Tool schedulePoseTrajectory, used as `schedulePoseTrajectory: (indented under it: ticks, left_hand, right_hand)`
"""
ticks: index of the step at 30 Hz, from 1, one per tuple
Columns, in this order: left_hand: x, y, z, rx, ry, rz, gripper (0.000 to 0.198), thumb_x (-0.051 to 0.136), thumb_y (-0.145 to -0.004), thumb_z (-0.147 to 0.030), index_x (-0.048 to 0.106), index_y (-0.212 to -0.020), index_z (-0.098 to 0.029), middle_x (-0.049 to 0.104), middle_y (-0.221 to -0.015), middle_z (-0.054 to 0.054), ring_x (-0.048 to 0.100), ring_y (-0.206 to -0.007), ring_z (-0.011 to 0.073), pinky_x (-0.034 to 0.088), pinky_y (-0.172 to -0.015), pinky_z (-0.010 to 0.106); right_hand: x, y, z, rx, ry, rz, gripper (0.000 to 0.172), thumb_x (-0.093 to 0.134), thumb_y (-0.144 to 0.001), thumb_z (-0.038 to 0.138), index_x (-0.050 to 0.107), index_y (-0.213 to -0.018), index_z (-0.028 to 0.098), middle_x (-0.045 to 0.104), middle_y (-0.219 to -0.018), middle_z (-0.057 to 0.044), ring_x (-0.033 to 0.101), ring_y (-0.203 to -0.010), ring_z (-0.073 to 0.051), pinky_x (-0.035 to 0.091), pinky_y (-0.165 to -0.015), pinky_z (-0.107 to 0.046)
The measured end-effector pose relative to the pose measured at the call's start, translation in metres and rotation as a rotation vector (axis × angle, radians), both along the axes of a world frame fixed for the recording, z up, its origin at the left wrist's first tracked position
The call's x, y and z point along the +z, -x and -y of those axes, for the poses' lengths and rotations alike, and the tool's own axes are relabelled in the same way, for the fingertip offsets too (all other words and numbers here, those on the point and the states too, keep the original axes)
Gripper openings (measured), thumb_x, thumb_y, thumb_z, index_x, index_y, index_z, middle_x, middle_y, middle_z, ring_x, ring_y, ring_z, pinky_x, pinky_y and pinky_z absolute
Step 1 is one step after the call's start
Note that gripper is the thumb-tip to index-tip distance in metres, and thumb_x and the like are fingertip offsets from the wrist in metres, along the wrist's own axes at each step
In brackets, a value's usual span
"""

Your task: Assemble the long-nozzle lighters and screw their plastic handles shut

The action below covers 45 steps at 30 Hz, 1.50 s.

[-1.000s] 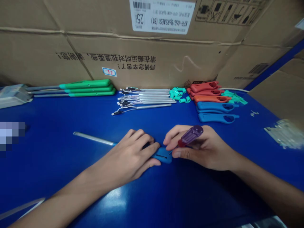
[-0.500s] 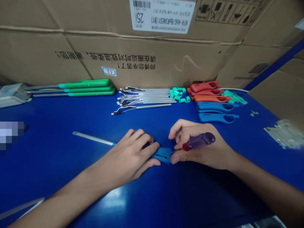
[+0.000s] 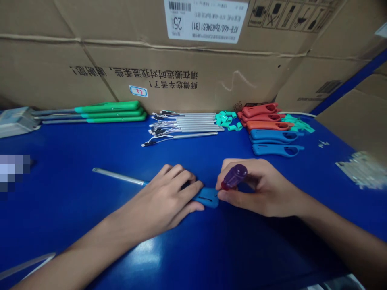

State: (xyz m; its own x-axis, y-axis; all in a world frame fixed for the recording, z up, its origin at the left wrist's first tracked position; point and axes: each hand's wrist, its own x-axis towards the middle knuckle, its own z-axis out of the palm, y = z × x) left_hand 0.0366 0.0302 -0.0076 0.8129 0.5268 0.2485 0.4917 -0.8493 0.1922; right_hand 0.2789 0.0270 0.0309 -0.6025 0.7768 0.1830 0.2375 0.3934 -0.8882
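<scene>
My left hand (image 3: 172,193) is closed over the blue handle (image 3: 206,197) of a stick lighter and presses it to the table. The lighter's silver tube (image 3: 117,175) sticks out to the left from under the fingers. In my right hand (image 3: 263,189) is a small screwdriver (image 3: 236,176) with a purple grip and a red collar, held between thumb and fingers. Its thin shaft is mostly hidden by the fingers, and the tip is at the right end of the blue handle, near a dark slot. Whether the tip touches a screw, I cannot tell.
Several silver tubes with wires (image 3: 196,123), teal sleeves (image 3: 225,119), red handles (image 3: 261,110), an orange handle (image 3: 269,125) and blue handles (image 3: 275,150) lie along the back. Green lighters (image 3: 113,112) rest at left. A cardboard box (image 3: 127,52) walls off the rear; clear bags (image 3: 363,169) lie right.
My right hand has swung the screwdriver more upright, its grip moving left, and the fingers have closed in around it. The left hand and the lighter stay in place.
</scene>
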Motion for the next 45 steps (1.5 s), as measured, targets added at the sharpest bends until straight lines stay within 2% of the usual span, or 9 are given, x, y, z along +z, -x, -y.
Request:
schedulePoseTrajectory:
  ticks: [6, 11, 17, 22, 25, 30, 34, 41, 45]
  left_hand:
    - [0.000, 0.001, 0.000, 0.008, 0.030, -0.015, 0.036, 0.046, -0.102, -0.042, 0.061, -0.120, -0.015, 0.060, -0.103, 0.009, 0.051, -0.094, 0.0250, 0.043, -0.080, 0.041]
    - [0.001, 0.000, 0.000, 0.007, 0.041, -0.014, 0.034, 0.046, -0.102, -0.042, 0.062, -0.117, -0.016, 0.060, -0.103, 0.009, 0.051, -0.094, 0.0248, 0.043, -0.080, 0.041]
    - [0.001, 0.000, 0.001, 0.007, 0.034, -0.002, 0.033, 0.047, -0.101, -0.042, 0.062, -0.115, -0.016, 0.060, -0.103, 0.009, 0.052, -0.094, 0.0246, 0.043, -0.080, 0.040]
    - [0.000, 0.000, 0.000, 0.001, 0.029, 0.001, 0.032, 0.047, -0.102, -0.042, 0.062, -0.114, -0.016, 0.060, -0.102, 0.009, 0.052, -0.094, 0.0243, 0.043, -0.080, 0.040]
    - [0.000, 0.000, -0.001, 0.003, 0.015, -0.001, 0.033, 0.047, -0.102, -0.042, 0.062, -0.114, -0.015, 0.060, -0.103, 0.009, 0.052, -0.094, 0.0244, 0.043, -0.080, 0.040]
    - [0.000, 0.000, -0.001, 0.004, 0.006, -0.004, 0.033, 0.047, -0.101, -0.041, 0.062, -0.114, -0.015, 0.061, -0.102, 0.009, 0.052, -0.093, 0.0246, 0.043, -0.078, 0.039]
    - [0.001, 0.000, 0.000, -0.001, 0.012, -0.008, 0.035, 0.045, -0.102, -0.041, 0.062, -0.118, -0.014, 0.061, -0.102, 0.010, 0.052, -0.093, 0.0248, 0.043, -0.078, 0.040]
    - [0.001, 0.000, 0.000, 0.003, 0.027, -0.003, 0.032, 0.048, -0.101, -0.041, 0.062, -0.113, -0.015, 0.060, -0.101, 0.009, 0.051, -0.094, 0.0245, 0.043, -0.079, 0.039]
    - [0.000, 0.000, 0.000, -0.001, 0.002, 0.011, 0.030, 0.049, -0.101, -0.041, 0.062, -0.109, -0.016, 0.058, -0.097, 0.008, 0.050, -0.090, 0.0240, 0.042, -0.077, 0.038]
  right_hand:
    - [0.001, 0.000, -0.001, 0.015, -0.019, 0.009, 0.004, 0.064, -0.088, 0.012, 0.063, -0.084, 0.011, 0.064, -0.084, -0.006, 0.061, -0.076, -0.015, 0.048, -0.067, -0.026]
    - [0.001, 0.000, 0.000, 0.026, -0.013, -0.001, 0.007, 0.059, -0.090, 0.012, 0.065, -0.091, 0.010, 0.066, -0.086, -0.008, 0.064, -0.076, -0.016, 0.050, -0.065, -0.026]
    - [0.000, -0.004, 0.000, 0.045, 0.011, -0.018, 0.009, 0.059, -0.094, 0.015, 0.067, -0.095, 0.013, 0.069, -0.090, -0.007, 0.067, -0.088, -0.018, 0.053, -0.073, -0.026]
    - [0.001, -0.005, -0.002, 0.066, 0.040, -0.035, 0.009, 0.060, -0.095, 0.014, 0.070, -0.094, 0.014, 0.071, -0.092, -0.006, 0.068, -0.085, -0.015, 0.054, -0.074, -0.023]
    - [0.000, -0.002, -0.003, 0.006, -0.027, -0.045, 0.006, 0.070, -0.089, 0.015, 0.071, -0.084, 0.014, 0.070, -0.088, -0.005, 0.066, -0.077, -0.013, 0.053, -0.069, -0.021]
    - [-0.006, 0.004, -0.001, -0.125, -0.070, -0.090, 0.031, 0.087, -0.074, 0.024, 0.058, -0.064, 0.016, 0.066, -0.076, 0.000, 0.060, -0.063, -0.009, 0.048, -0.059, -0.020]
    - [-0.008, 0.005, 0.000, -0.102, -0.006, -0.097, 0.025, 0.087, -0.074, 0.022, 0.063, -0.072, 0.015, 0.068, -0.079, -0.001, 0.064, -0.071, -0.012, 0.051, -0.063, -0.021]
    - [-0.003, -0.001, 0.000, 0.034, 0.060, -0.124, 0.003, 0.071, -0.087, 0.010, 0.071, -0.088, 0.013, 0.071, -0.094, -0.007, 0.068, -0.079, -0.013, 0.056, -0.067, -0.020]
    - [-0.004, -0.003, -0.001, 0.140, 0.138, -0.179, 0.010, 0.062, -0.093, 0.009, 0.070, -0.096, 0.012, 0.070, -0.105, -0.011, 0.066, -0.073, -0.010, 0.056, -0.065, -0.021]
